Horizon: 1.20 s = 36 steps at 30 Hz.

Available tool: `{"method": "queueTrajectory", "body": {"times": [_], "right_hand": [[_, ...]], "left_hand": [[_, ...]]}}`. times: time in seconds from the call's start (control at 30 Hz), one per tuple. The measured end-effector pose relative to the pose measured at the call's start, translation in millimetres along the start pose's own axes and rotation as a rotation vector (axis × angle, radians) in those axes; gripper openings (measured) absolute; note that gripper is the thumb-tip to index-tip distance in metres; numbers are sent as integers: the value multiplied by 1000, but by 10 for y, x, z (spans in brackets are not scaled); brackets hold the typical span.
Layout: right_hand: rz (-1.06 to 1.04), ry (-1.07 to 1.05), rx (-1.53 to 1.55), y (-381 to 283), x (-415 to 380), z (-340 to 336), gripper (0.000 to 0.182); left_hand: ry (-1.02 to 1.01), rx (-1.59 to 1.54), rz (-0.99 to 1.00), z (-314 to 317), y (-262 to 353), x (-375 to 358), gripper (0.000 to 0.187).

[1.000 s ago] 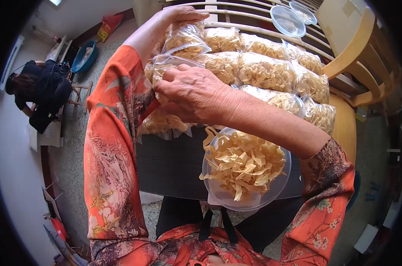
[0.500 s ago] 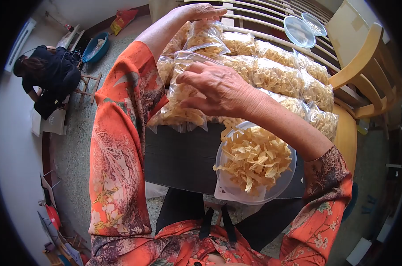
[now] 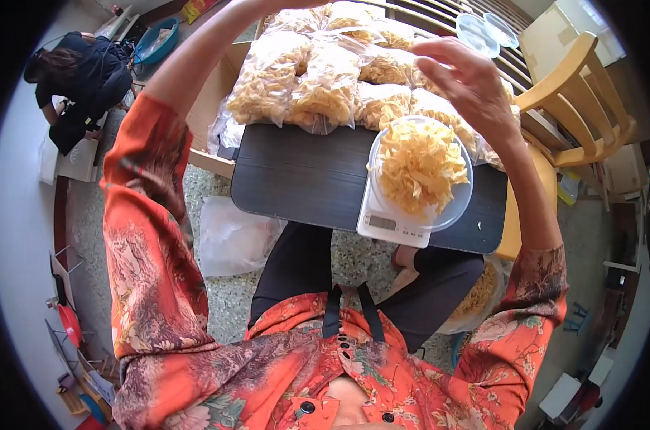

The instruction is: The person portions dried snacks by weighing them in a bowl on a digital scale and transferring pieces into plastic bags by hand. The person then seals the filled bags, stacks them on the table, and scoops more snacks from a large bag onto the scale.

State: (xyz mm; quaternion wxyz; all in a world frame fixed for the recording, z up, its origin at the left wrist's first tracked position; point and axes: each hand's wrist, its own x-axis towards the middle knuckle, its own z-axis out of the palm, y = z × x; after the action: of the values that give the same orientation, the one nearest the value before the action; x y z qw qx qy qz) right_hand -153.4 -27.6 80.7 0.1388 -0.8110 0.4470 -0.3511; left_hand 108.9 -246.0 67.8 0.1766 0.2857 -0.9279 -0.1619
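Observation:
My right hand (image 3: 472,82) hovers over the bags on the right with its fingers stretched out and apart, holding nothing. My left arm reaches up to the top edge, where only a sliver of my left hand (image 3: 292,3) shows; its fingers are hidden. Clear plastic bags of pale yellow dried strips (image 3: 325,82) lie in rows at the back of the black table (image 3: 296,175). Nearer to me, a clear plastic bowl (image 3: 462,211) heaped with loose dried strips (image 3: 418,165) stands on a white digital scale (image 3: 393,228).
A wooden chair (image 3: 579,82) stands to the right. Behind the bags is a slatted rack (image 3: 439,11) with clear bowls (image 3: 477,36). An open cardboard box (image 3: 212,161) sits left of the table, and a plastic bag (image 3: 235,236) lies on the floor. A seated person (image 3: 88,93) is far left.
My right hand has moved right, away from the front left bags. My left hand has gone mostly out at the top. The view has tilted down, showing the scale and my lap more.

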Motion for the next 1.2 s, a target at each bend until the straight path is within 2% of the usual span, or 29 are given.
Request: {"method": "queueTrajectory", "body": {"times": [0.07,0.1,0.2,0.27,0.37,0.43,0.47,0.5,0.53,0.57,0.6,0.67,0.73,0.8,0.87,0.93,1.03,1.1,1.17,1.2], "right_hand": [[82,89,-21,-21,-228,-126,23],[152,110,16,-69,-366,-191,21],[257,164,67,-332,-801,-247,18],[307,259,186,-397,-1158,-229,18],[359,298,190,-569,-1638,-191,17],[440,310,242,-647,-2040,-154,18],[514,325,297,-667,-2227,-110,19],[515,329,294,-657,-2412,-32,19],[590,345,483,-627,-2593,55,21],[661,359,673,-579,-2762,147,24],[708,350,794,-539,-2923,245,35],[694,293,1100,-451,-3162,446,45],[656,321,1324,-373,-3343,669,52],[599,351,1390,-352,-3420,846,52],[544,426,1530,-360,-3458,981,49],[582,504,1482,-317,-3495,1088,47],[631,566,1395,-244,-3484,1187,37],[660,577,1339,-238,-3499,1233,28],[685,545,1309,-196,-3563,1264,28],[720,506,1281,-188,-3603,1287,28]], "left_hand": [[53,-69,19,40,245,-295,33],[36,-126,-64,80,353,-432,32],[54,-7,60,277,444,-702,29],[66,-117,73,304,710,-899,32],[122,-143,93,255,934,-1127,32],[182,-365,-301,83,1311,-1392,40],[180,-369,-299,194,1409,-1524,40],[481,-272,-111,404,1470,-1661,19],[777,-169,83,601,1556,-1802,18],[734,-216,169,754,1722,-1962,20],[685,-264,254,911,1922,-2135,23],[460,-404,206,1353,2278,-2445,17],[168,-470,108,1988,2545,-2643,19],[39,-575,36,2527,2785,-2814,22],[20,-661,-35,2943,2968,-2933,31],[-46,-750,-64,3343,3021,-3036,27],[-267,-926,-170,3772,2988,-3112,22],[-226,-797,-130,3860,2909,-3084,21],[-273,-656,-102,4038,2709,-3025,19],[-247,-685,-125,4255,2570,-3053,22]]}}
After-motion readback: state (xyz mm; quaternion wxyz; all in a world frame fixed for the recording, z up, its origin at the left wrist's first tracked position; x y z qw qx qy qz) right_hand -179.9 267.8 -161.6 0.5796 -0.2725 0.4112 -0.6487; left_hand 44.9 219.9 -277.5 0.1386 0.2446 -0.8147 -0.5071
